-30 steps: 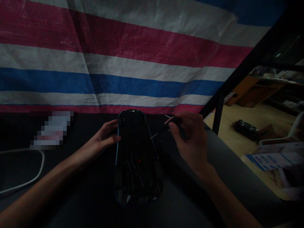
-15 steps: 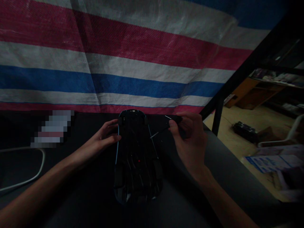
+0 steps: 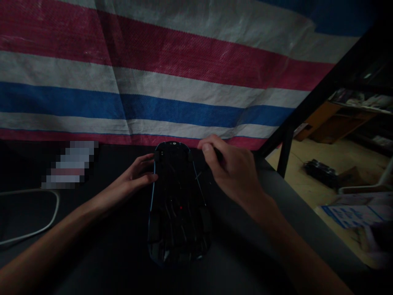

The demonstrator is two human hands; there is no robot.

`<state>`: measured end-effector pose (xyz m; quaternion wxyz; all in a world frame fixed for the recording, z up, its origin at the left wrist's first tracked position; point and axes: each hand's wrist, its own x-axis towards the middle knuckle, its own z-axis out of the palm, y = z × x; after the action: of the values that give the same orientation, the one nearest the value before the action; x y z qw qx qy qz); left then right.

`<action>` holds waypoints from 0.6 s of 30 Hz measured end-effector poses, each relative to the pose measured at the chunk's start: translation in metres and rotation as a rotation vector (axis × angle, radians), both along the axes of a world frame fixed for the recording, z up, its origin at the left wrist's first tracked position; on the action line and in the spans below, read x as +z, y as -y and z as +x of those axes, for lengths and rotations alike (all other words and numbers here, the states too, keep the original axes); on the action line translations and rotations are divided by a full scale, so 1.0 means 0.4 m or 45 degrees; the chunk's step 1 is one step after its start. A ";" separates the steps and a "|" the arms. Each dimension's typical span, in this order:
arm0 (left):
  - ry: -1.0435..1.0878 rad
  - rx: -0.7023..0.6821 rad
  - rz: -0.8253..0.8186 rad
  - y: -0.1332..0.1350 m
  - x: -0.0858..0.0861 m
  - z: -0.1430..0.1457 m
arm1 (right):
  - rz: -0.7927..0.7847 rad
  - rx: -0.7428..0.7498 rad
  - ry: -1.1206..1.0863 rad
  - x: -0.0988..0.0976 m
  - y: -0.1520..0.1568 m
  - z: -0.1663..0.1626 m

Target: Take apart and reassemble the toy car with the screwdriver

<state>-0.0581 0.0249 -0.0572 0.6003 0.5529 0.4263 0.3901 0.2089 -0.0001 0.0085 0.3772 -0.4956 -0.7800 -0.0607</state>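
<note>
A dark toy car [image 3: 175, 196] with thin blue edges lies upside down on the black table, its underside and wheels facing up. My left hand [image 3: 138, 174] steadies its left side, thumb and fingers against the edge. To the right of the car's front end, my right hand [image 3: 229, 166] is closed in a fist around a dark-handled screwdriver [image 3: 218, 154]. Most of that tool is hidden by the fingers. A second thin metal shaft [image 3: 199, 175] shows faintly between the car's right edge and my right hand; the dark makes its ends hard to see.
A striped red, white and blue plastic sheet [image 3: 184, 86] hangs behind the black table [image 3: 101, 262]. At left lie a white cable [image 3: 57, 209] and a blurred-out rectangular item [image 3: 72, 164]. Beyond the table's right edge, a dark object [image 3: 321, 172] and printed boxes [image 3: 353, 215] are on the floor.
My right hand has moved left and slightly up toward the car's front and turned, hiding the screwdriver's metal tip. My left hand and the car keep their places.
</note>
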 end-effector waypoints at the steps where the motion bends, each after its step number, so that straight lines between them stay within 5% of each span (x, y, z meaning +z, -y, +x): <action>1: 0.001 -0.009 0.001 0.000 0.000 0.000 | 0.012 0.045 -0.031 -0.004 -0.001 0.001; 4: -0.001 -0.024 -0.012 0.002 0.003 0.001 | 0.083 0.152 -0.090 -0.021 -0.003 0.006; 18: -0.006 0.021 -0.009 -0.001 -0.003 0.002 | 0.253 0.051 -0.302 -0.075 -0.008 0.021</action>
<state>-0.0574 0.0251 -0.0584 0.5980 0.5481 0.4336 0.3923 0.2175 0.0030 -0.0214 0.5150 -0.4436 -0.7300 -0.0712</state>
